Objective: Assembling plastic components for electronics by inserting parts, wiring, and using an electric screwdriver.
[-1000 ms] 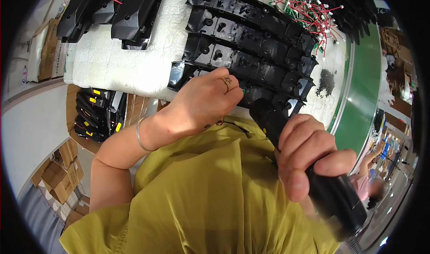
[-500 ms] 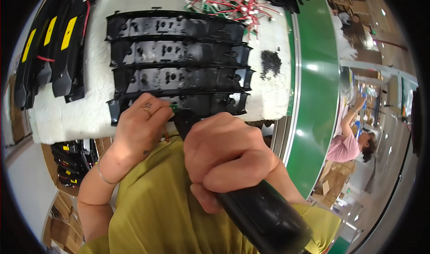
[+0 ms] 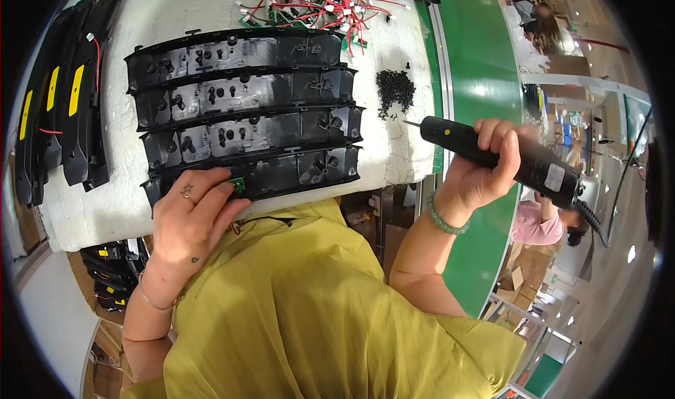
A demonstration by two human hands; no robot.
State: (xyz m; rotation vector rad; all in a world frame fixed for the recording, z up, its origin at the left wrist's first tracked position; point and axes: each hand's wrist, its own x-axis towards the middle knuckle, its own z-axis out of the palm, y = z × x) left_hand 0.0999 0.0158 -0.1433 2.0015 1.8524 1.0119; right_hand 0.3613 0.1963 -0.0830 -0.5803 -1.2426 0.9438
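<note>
In my right hand (image 3: 486, 165) is a black corded electric screwdriver (image 3: 453, 136), raised to the right with its thin bit pointing left. The bit's tip is just below a pile of small black screws (image 3: 396, 89). My left hand (image 3: 184, 223) is at the nearest curved black plastic housing (image 3: 278, 174). Its fingers are closed at a small green circuit board (image 3: 239, 184) inside that housing, and part of the board is hidden under them. Beyond it lie several similar housings (image 3: 246, 89) in a stack of rows, hollow side up.
A white foam-like pad (image 3: 401, 135) covers the table. Red-wired circuit boards (image 3: 316, 5) lie heaped at the back. Black parts with yellow labels (image 3: 77, 97) rest at the left. A green surface (image 3: 485, 82) runs along the right, with a person in pink (image 3: 538, 223) beyond.
My right hand has swung the screwdriver from the nearest housing up to the right, beside the screws. My left hand stays at the circuit board. The whole view has shifted somewhat.
</note>
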